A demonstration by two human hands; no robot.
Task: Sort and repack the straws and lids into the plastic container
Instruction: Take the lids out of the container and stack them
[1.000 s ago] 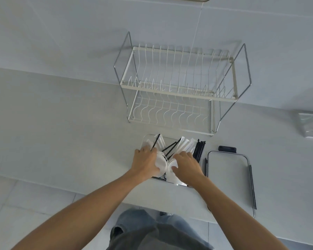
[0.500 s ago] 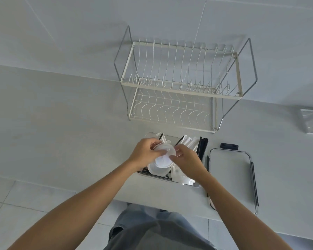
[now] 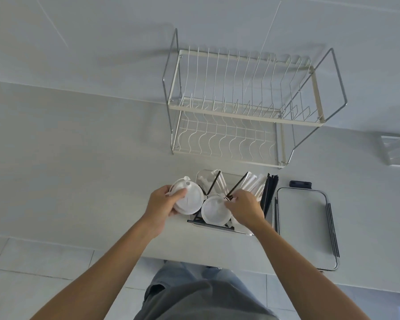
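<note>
The left hand [image 3: 163, 205] gripped a small stack of white lids [image 3: 187, 199], held just left of the plastic container [image 3: 217, 224]. The right hand [image 3: 245, 207] pinched the rim of another lid [image 3: 214, 210] inside the container, among loose straws [image 3: 252, 184]. Judged step: gathering lids; next, the pinched lid must nest onto the stack. The container sat at the near bench [image 3: 79, 158] edge; open room lay left, with the container cover [image 3: 305, 227] right.
</note>
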